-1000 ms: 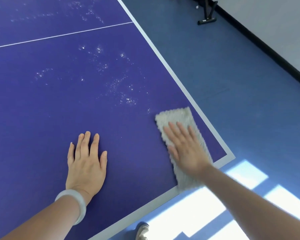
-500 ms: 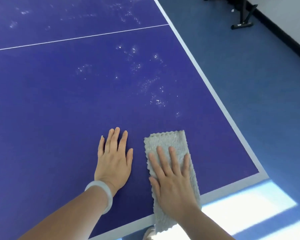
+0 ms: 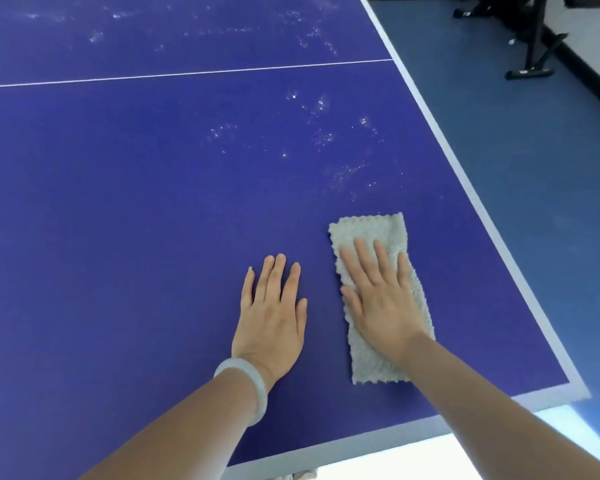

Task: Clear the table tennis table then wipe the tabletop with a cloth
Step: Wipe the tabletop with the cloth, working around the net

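Right hand (image 3: 381,306) lies flat, fingers (image 3: 362,261) straight, pressing the grey cloth (image 3: 368,226) onto the blue bench (image 3: 118,237) at five o'clock. Left hand (image 3: 274,317), fingers likewise straight, seemingly rests on bare bench beside it.

Table tennis table (image 3: 136,220): dark blue top, white edge bands, thin white centre line, pale specks scattered toward the far right side. Cloth (image 3: 366,227): grey, nubby, scallop-edged long rectangle lying flat on the top near the near right corner, pressed under the flat right hand (image 3: 378,303)
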